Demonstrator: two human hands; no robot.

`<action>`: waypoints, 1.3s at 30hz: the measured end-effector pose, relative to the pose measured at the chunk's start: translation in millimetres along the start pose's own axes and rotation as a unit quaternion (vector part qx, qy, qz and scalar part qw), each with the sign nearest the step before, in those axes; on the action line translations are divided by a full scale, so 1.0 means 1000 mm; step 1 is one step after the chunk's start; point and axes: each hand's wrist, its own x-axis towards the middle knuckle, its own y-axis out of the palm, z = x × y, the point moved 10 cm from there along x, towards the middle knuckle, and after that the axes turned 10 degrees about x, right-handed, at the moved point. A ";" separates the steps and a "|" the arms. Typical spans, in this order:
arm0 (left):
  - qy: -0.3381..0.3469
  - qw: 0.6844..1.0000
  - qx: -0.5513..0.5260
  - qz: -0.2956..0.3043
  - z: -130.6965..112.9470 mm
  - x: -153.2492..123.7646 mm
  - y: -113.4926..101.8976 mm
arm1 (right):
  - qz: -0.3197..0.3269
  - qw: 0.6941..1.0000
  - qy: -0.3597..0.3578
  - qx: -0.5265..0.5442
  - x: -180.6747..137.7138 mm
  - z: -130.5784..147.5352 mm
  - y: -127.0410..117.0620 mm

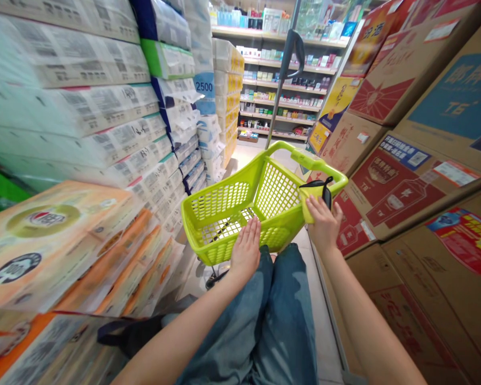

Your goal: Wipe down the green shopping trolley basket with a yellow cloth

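Note:
A lime-green plastic shopping basket on wheels stands in the narrow aisle in front of my knees, with nothing visible inside it. My left hand rests flat on the basket's near rim, fingers together and stretched out. My right hand grips the basket's right near corner, fingers curled over the rim beside a black handle part. My legs in blue jeans are below both hands.
Stacked packs of tissue paper wall the left side, with orange packs lower down. Cardboard boxes with red and blue labels line the right. A grey pole rises ahead. Shelves of goods close the aisle's far end.

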 end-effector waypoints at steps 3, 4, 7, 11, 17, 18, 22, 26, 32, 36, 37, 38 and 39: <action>-0.006 1.000 0.000 0.005 -0.001 0.000 0.000 | 0.037 0.998 -0.015 0.047 -0.022 0.060 0.025; -0.005 1.000 -0.001 0.004 -0.001 0.000 -0.001 | 0.052 0.996 -0.028 0.069 -0.029 0.080 0.033; -0.003 1.000 0.000 -0.001 0.001 -0.001 -0.003 | 0.090 0.987 -0.080 0.110 -0.042 0.123 0.044; 0.005 1.000 -0.003 0.000 0.003 -0.002 -0.004 | 0.121 0.979 -0.143 0.083 -0.034 0.101 0.033; 0.006 1.000 -0.006 -0.007 0.001 -0.001 -0.004 | 0.021 0.999 -0.034 -0.012 0.010 -0.033 -0.014; 0.004 1.000 -0.007 -0.008 0.000 -0.001 -0.003 | 0.006 1.000 -0.010 -0.018 0.013 -0.044 -0.017; -0.003 1.000 -0.010 -0.010 -0.001 -0.001 -0.003 | -0.003 1.000 0.011 -0.005 0.007 -0.017 -0.004; -0.006 1.000 -0.015 -0.008 0.000 -0.002 -0.004 | 0.047 0.997 -0.032 0.054 -0.021 0.071 0.028; -0.002 1.000 -0.018 -0.010 0.002 -0.002 -0.005 | 0.111 0.982 -0.125 0.093 -0.038 0.109 0.035; 0.001 1.000 -0.015 -0.007 0.003 -0.002 -0.004 | 0.093 0.989 -0.113 0.036 -0.013 0.031 0.008; 0.002 1.000 -0.015 -0.007 0.003 -0.002 -0.004 | 0.077 0.992 -0.094 0.021 -0.005 0.007 0.001; 0.003 1.000 -0.015 -0.008 0.002 -0.002 -0.004 | 0.058 0.996 -0.070 0.009 0.002 -0.014 -0.006; 0.003 1.000 -0.015 -0.007 0.002 -0.001 -0.004 | 0.039 0.998 -0.045 0.000 0.008 -0.030 -0.012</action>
